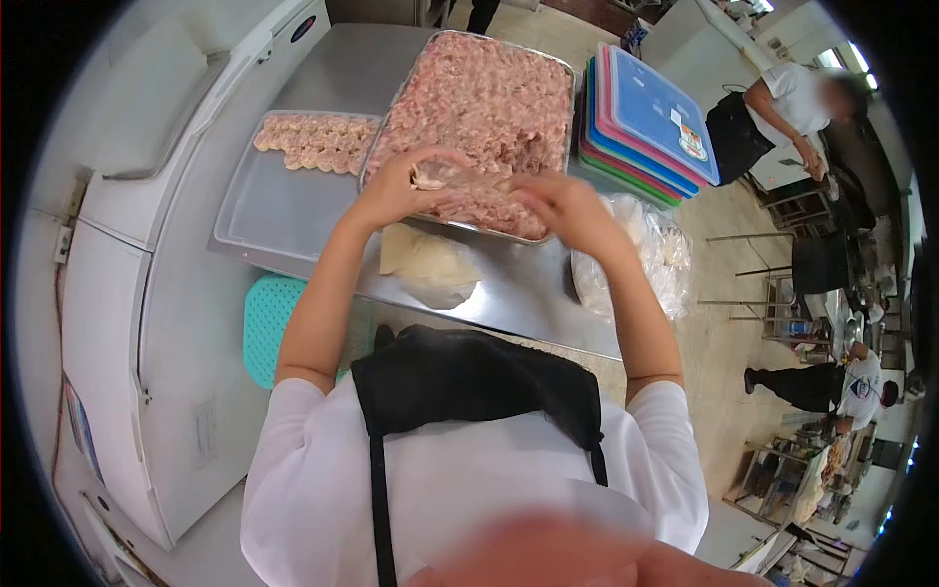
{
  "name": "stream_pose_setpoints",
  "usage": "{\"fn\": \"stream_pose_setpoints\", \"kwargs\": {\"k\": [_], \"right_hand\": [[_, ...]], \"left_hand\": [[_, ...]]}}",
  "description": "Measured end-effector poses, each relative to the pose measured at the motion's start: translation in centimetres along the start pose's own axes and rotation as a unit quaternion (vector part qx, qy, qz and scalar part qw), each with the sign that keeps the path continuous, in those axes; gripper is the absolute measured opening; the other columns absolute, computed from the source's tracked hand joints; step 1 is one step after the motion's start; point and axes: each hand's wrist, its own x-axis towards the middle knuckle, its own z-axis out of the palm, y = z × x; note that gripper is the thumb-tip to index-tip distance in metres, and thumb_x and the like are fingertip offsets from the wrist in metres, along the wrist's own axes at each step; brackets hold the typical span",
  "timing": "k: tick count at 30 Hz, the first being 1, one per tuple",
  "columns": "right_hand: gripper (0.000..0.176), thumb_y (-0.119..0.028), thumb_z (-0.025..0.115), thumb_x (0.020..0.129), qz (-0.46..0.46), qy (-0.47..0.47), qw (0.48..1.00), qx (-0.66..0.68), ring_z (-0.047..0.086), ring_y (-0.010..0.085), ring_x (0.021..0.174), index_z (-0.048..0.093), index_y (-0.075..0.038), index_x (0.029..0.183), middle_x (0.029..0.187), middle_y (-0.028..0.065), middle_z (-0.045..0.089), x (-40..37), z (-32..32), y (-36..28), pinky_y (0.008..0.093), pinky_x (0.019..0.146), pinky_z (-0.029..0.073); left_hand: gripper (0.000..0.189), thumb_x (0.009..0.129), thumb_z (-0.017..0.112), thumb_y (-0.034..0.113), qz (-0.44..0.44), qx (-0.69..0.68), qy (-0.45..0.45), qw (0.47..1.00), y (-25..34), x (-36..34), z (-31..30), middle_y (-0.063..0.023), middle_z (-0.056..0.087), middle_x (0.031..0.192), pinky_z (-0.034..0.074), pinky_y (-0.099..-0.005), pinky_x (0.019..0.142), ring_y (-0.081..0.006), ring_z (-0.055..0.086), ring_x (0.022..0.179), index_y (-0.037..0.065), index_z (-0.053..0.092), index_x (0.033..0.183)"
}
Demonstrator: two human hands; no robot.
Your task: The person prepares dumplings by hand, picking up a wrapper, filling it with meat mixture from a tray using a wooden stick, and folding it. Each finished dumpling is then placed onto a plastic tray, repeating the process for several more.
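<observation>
A large metal tray (570, 93) of pink ground meat (479, 93) lies in front of me. Over its near left corner, my left hand (399, 186) curls around a pale dumpling wrapper (426, 180). My right hand (565, 203) reaches over the near right part of the meat, its fingers bent and smeared by motion; whether they grip anything I cannot tell. Below the tray, a stack of thin cream-coloured wrappers (421, 256) rests on the table edge with clear plastic. Several filled dumplings (318, 140) sit in rows at the far end of a translucent plastic tray (279, 210) on the left.
Coloured plastic lids (655, 103) are stacked at the right of the meat. A clear plastic bag (641, 249) of pale contents sits at the table's right end. White freezers stand left; a turquoise stool (271, 328) is below. Two people (797, 103) work at the right.
</observation>
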Motion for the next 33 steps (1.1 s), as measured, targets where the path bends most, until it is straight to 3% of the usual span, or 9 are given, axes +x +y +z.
{"fn": "stream_pose_setpoints", "kwargs": {"k": [4,7,11,12,16,19,24,28,33], "right_hand": [[0.026,-0.023,0.063,0.089,-0.003,-0.017,0.998,-0.062,0.062,0.0327,0.081,0.066,-0.006,0.109,0.089,0.0135,0.065,2.1,1.9,-1.5,0.0381,0.07,0.049],[0.024,-0.024,0.063,0.088,0.013,0.036,0.987,-0.154,0.061,0.0327,0.075,0.066,-0.01,0.107,0.082,0.0115,0.061,3.7,2.1,-5.6,0.0398,0.065,0.048],[0.022,-0.023,0.064,0.087,-0.004,0.021,0.982,-0.189,0.061,0.0306,0.072,0.066,-0.013,0.106,0.077,0.01,0.058,5.4,5.8,-8.4,0.0392,0.062,0.048],[0.022,-0.023,0.063,0.088,0.0,0.024,0.98,-0.198,0.061,0.0312,0.073,0.066,-0.013,0.107,0.08,0.0102,0.059,6.0,6.0,-8.3,0.0393,0.062,0.048],[0.025,-0.026,0.06,0.09,0.044,0.031,0.99,-0.133,0.062,0.0323,0.076,0.065,-0.01,0.109,0.087,0.0117,0.063,7.5,5.4,-10.9,0.0395,0.065,0.049],[0.026,-0.027,0.06,0.091,0.022,0.016,0.992,-0.126,0.063,0.0337,0.078,0.065,-0.008,0.108,0.091,0.0128,0.065,7.9,9.5,-12.6,0.0397,0.069,0.05],[0.028,-0.029,0.058,0.092,0.062,0.03,0.997,-0.031,0.063,0.0336,0.088,0.066,-0.008,0.109,0.097,0.0149,0.067,7.6,14.4,-10.9,0.0413,0.076,0.05],[0.031,-0.025,0.061,0.092,0.17,0.162,0.969,0.079,0.064,0.022,0.085,0.065,-0.004,0.113,0.091,0.0104,0.068,2.9,16.1,-7.9,0.0334,0.073,0.049],[0.029,-0.025,0.058,0.094,0.402,0.207,0.854,0.256,0.046,0.0034,0.058,0.065,-0.005,0.114,0.071,-0.0041,0.054,-4.2,14.7,-8.3,0.0182,0.051,0.035]], "left_hand": [[0.041,0.071,0.077,0.021,0.023,0.094,-0.051,0.994,-1.3,-0.9,-3.1,-0.0099,0.066,0.103,0.044,-0.0335,0.09,-0.0225,0.061,0.098,0.006,0.064,0.106],[0.032,0.073,0.076,0.019,-0.035,-0.01,0.002,0.999,-2.4,-2.4,-4.8,-0.0059,0.062,0.1,0.043,-0.0325,0.09,-0.018,0.056,0.098,0.004,0.06,0.096],[0.034,0.073,0.076,0.018,0.007,0.032,0.017,0.999,-7.4,-3.7,-7.5,-0.0063,0.063,0.103,0.042,-0.0323,0.092,-0.0183,0.056,0.1,0.005,0.061,0.1],[0.034,0.072,0.076,0.017,0.001,0.023,0.007,1.0,-4.7,-3.9,-8.6,-0.0057,0.063,0.103,0.041,-0.0321,0.093,-0.0181,0.056,0.101,0.005,0.061,0.101],[0.034,0.07,0.077,0.013,-0.027,0.002,0.091,0.995,-4.8,-6.2,-10.7,-0.0031,0.062,0.099,0.043,-0.0303,0.09,-0.0164,0.057,0.098,0.006,0.062,0.1],[0.039,0.069,0.082,0.017,0.02,-0.064,0.006,0.998,-4.7,-7.2,-13.3,-0.0031,0.062,0.098,0.044,-0.0284,0.087,-0.0143,0.056,0.096,0.006,0.061,0.1],[0.043,0.071,0.079,0.015,-0.124,0.016,-0.041,0.991,-8.7,-9.1,-16.6,-0.004,0.064,0.102,0.047,-0.0291,0.084,-0.0144,0.059,0.095,0.007,0.062,0.109],[0.048,0.066,0.081,0.021,-0.178,-0.011,0.065,0.982,-16.9,-10.7,-20.0,-0.0095,0.064,0.092,0.048,-0.0317,0.078,-0.0189,0.061,0.082,0.005,0.062,0.108],[0.05,0.071,0.075,0.017,-0.154,0.201,0.125,0.959,-25.3,-10.2,-23.3,-0.0143,0.064,0.103,0.049,-0.0354,0.081,-0.0275,0.063,0.09,0.003,0.059,0.116]]}}
